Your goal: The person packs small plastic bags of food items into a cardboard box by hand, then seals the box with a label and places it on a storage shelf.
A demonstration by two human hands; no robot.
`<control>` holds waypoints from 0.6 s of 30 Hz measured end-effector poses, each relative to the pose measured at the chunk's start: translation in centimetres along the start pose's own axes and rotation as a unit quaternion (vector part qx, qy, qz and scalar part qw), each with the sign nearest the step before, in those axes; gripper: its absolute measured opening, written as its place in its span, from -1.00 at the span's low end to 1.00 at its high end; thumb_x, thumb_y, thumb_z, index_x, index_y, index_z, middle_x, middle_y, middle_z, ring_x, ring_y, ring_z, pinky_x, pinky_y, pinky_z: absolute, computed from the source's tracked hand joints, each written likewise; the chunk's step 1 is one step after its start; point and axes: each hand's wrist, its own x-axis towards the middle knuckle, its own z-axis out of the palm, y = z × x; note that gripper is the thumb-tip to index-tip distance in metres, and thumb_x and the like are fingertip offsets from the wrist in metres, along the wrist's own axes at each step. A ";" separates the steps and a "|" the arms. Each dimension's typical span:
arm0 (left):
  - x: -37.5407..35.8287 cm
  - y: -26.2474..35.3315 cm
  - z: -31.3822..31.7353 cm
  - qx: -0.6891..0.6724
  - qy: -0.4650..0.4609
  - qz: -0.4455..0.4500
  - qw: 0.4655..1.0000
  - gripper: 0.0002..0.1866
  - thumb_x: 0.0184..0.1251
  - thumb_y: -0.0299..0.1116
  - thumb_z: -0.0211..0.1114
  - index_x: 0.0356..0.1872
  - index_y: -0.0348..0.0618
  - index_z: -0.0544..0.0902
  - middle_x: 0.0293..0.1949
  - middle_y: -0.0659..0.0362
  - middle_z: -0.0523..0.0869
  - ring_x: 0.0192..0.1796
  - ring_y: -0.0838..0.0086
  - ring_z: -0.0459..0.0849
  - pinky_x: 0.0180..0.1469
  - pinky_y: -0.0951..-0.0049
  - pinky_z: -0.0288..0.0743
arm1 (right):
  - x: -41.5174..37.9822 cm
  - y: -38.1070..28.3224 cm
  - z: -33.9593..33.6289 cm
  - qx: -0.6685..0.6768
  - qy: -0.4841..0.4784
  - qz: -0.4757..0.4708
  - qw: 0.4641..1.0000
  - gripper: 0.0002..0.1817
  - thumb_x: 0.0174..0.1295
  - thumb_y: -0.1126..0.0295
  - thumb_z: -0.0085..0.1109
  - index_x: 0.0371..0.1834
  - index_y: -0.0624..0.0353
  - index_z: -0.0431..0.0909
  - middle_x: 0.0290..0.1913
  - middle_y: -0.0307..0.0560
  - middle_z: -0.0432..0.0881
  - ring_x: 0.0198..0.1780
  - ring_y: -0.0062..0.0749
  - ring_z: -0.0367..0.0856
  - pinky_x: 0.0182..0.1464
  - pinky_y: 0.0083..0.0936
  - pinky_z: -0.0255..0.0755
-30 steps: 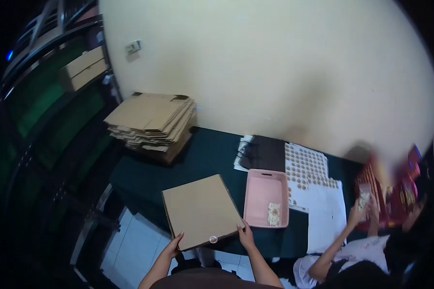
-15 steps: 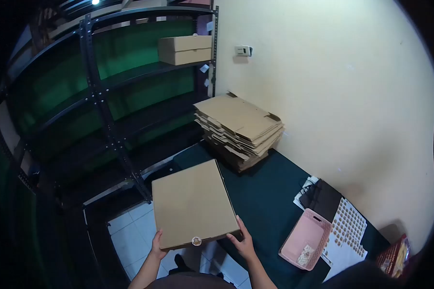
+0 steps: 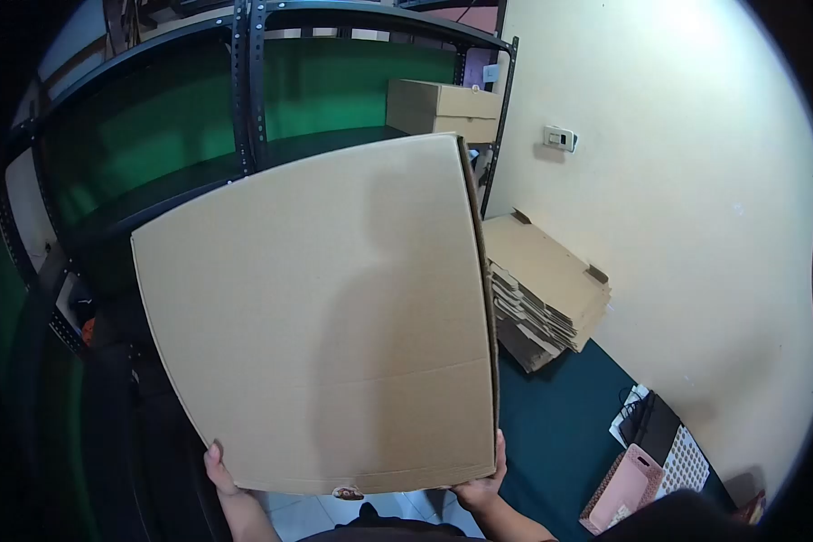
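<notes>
A closed flat cardboard box (image 3: 325, 316) fills the middle of the head view, raised in front of me. My left hand (image 3: 222, 470) grips its near left corner, thumb up along the side. At the near right corner, my right hand (image 3: 483, 483) is wrapped round the edge, its fingers partly hidden beneath. A round sticker (image 3: 347, 493) sits at the middle of the near edge, between the hands. Behind the box, the shelf rack (image 3: 248, 99) carries two stacked cardboard boxes (image 3: 443, 108) on its upper right shelf.
Flattened cardboard (image 3: 551, 280) is piled on the dark green table (image 3: 551, 425) to the right. Nearer stand a pink basket (image 3: 628, 488), a black flat item (image 3: 655, 420) and sticker sheets (image 3: 686, 465). A wall switch (image 3: 560, 138) is on the right wall.
Both hands have lifted the box up and closer to me, so it looks much larger and covers part of the rack. The view has turned left.
</notes>
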 end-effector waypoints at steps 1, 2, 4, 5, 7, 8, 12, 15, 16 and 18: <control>0.7 0.4 -0.1 0.000 -0.002 0.002 1.000 -0.35 0.25 -0.01 -0.01 0.24 -0.27 0.26 0.15 0.00 0.45 0.16 0.16 0.46 0.16 0.14 0.38 | 0.9 0.0 0.9 0.011 0.004 -0.006 1.000 -0.01 -0.11 0.19 0.47 0.38 0.06 0.04 0.39 0.35 -0.05 0.40 0.17 -0.02 0.36 -0.01 -0.08; 1.3 0.7 -0.1 -0.012 -0.061 0.006 0.998 -0.34 0.22 -0.02 0.03 0.24 -0.29 0.26 0.14 -0.02 0.46 0.16 0.14 0.45 0.15 0.12 0.39 | 1.7 -0.3 2.0 0.015 0.045 0.036 0.998 0.07 -0.13 0.04 0.44 0.38 0.18 -0.04 0.38 0.29 0.02 0.38 0.07 0.07 0.35 -0.10 -0.02; 1.4 0.7 -2.9 -0.055 -0.107 -0.024 0.992 -0.26 0.05 -0.19 0.31 0.24 -0.31 0.25 0.09 -0.06 0.49 0.14 0.11 0.47 0.11 0.11 0.44 | 2.0 2.2 2.0 -0.045 0.075 0.035 0.996 0.12 -0.16 -0.05 0.42 0.38 0.23 -0.07 0.36 0.23 0.05 0.36 0.00 0.11 0.33 -0.14 0.03; 0.7 -0.3 -5.7 -0.050 -0.109 -0.025 0.992 -0.26 0.05 -0.19 0.31 0.24 -0.31 0.25 0.09 -0.06 0.49 0.14 0.11 0.47 0.11 0.11 0.44 | 1.9 3.8 1.8 -0.106 0.106 0.033 0.988 0.18 -0.18 -0.14 0.40 0.37 0.27 -0.10 0.35 0.18 0.09 0.34 -0.08 0.15 0.31 -0.19 0.07; 0.7 -1.9 -9.4 0.076 -0.150 -0.075 0.983 -0.12 -0.18 -0.35 0.52 0.24 -0.33 0.25 0.07 -0.04 0.51 0.12 0.15 0.49 0.11 0.19 0.44 | 2.0 7.0 1.1 -0.074 0.186 0.108 0.974 0.23 -0.19 -0.25 0.33 0.37 0.30 -0.14 0.29 0.07 0.16 0.28 -0.18 0.21 0.29 -0.21 0.09; 3.0 -1.1 -6.4 0.169 -0.215 -0.123 0.954 0.08 -0.37 -0.36 0.60 0.29 -0.35 0.15 0.14 -0.04 0.44 0.19 0.22 0.40 0.20 0.20 0.27 | 3.3 7.2 0.5 -0.071 0.157 0.109 0.979 0.20 -0.15 -0.30 0.25 0.38 0.28 -0.14 0.29 0.03 0.14 0.28 -0.20 0.19 0.29 -0.24 0.09; 10.5 -3.2 4.0 0.306 -0.295 -0.066 0.903 0.41 -0.55 -0.30 0.69 0.30 -0.30 -0.25 0.29 -0.07 0.15 0.32 0.23 0.20 0.32 0.18 0.05 | 6.6 10.9 -1.2 0.050 0.204 0.063 0.976 0.03 0.07 -0.18 0.16 0.40 0.19 -0.18 0.33 -0.02 0.09 0.33 -0.28 0.11 0.30 -0.31 0.05; 16.0 -5.8 8.0 0.366 -0.335 0.094 0.863 0.65 -0.56 -0.20 0.71 0.26 -0.19 -0.69 0.41 -0.11 -0.20 0.41 0.17 0.02 0.35 0.13 -0.04 | 8.6 14.3 -3.3 0.063 0.201 0.069 0.975 -0.04 0.13 -0.07 0.12 0.41 0.17 -0.22 0.33 -0.05 0.07 0.33 -0.29 0.09 0.31 -0.35 0.02; 17.9 -6.4 8.8 0.367 -0.343 0.094 0.859 0.65 -0.56 -0.20 0.71 0.26 -0.19 -0.69 0.41 -0.11 -0.20 0.41 0.17 0.02 0.35 0.13 -0.04 | 9.3 15.5 -3.9 0.086 0.219 0.075 0.969 -0.06 0.15 -0.03 0.10 0.42 0.16 -0.24 0.33 -0.05 0.07 0.33 -0.29 0.09 0.32 -0.35 0.00; 21.5 -7.5 10.6 0.468 -0.345 0.105 0.807 0.62 -0.55 -0.16 0.70 0.30 -0.21 -0.59 0.40 -0.17 -0.22 0.43 0.11 -0.03 0.37 0.11 -0.11 | 12.6 16.0 -4.5 0.099 0.250 0.082 0.960 -0.05 0.16 0.00 0.09 0.43 0.13 -0.31 0.33 -0.02 0.05 0.34 -0.27 0.08 0.33 -0.36 -0.03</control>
